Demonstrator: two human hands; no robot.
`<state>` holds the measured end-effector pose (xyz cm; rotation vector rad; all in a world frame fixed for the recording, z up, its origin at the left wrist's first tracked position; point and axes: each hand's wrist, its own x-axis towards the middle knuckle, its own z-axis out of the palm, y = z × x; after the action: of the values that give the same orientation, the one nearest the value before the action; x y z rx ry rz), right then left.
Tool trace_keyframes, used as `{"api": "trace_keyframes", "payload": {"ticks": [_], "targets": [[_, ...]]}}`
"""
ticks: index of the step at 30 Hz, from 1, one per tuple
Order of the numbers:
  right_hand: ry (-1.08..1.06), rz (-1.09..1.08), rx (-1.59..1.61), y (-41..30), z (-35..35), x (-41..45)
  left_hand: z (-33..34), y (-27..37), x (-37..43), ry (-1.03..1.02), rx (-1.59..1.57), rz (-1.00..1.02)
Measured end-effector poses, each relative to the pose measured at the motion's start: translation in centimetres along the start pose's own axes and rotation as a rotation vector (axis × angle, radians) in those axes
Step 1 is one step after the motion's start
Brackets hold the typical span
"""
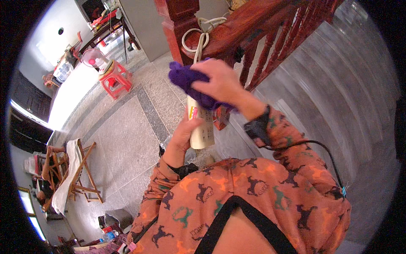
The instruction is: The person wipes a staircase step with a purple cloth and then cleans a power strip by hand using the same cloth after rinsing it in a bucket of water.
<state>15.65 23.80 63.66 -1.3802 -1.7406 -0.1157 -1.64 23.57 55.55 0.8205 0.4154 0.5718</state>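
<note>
A long cream-coloured power strip (pixel 197 139) with a printed label stands out over the floor, close to the wooden stair rail. My left hand (pixel 183 135) grips its lower part, thumb across the front. In my right hand (pixel 219 79) is a bunched purple cloth (pixel 187 76), laid over the strip's upper part and hiding it. From above the cloth rises a white cord (pixel 199 47), looped at the end of the handrail.
A reddish wooden newel post (pixel 179 28), handrail (pixel 228 35) and balusters (pixel 258 60) border grey stairs (pixel 317 82) on the right. On the left stand a fan (pixel 95 60) on a red plastic stool (pixel 116 81) and a wooden folding chair (pixel 84 168). A bottle (pixel 108 236) lies lower left.
</note>
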Motion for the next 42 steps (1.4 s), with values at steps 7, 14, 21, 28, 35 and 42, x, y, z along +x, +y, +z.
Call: {"api": "trace_keyframes", "payload": {"ticks": [7, 14, 21, 28, 35, 42], "targets": [[-0.49, -0.116, -0.102, -4.3, 0.2, -4.9, -2.6, -0.7, 0.5, -0.049, 0.591, 0.445], [-0.076, 0.08, -0.385, 0.6, 0.6, 1.8, -0.7, -0.3, 0.3, 0.037, 0.434, 0.161], [-0.249, -0.144, -0.171, -1.9, 1.1, -3.5, -2.2, -0.7, 0.3, 0.145, 0.503, 0.034], [-0.3, -0.134, -0.372, -1.9, 1.3, -0.7, 0.1, 1.3, -0.2, 0.151, 0.38, 0.108], [-0.165, 0.033, -0.377, 1.0, 0.8, 1.9, 0.1, 0.6, 0.1, 0.122, 0.515, 0.17], [-0.309, -0.103, -0.091, -2.6, 1.7, -4.0, -2.2, -0.6, 0.4, 0.125, 0.573, 0.164]]}}
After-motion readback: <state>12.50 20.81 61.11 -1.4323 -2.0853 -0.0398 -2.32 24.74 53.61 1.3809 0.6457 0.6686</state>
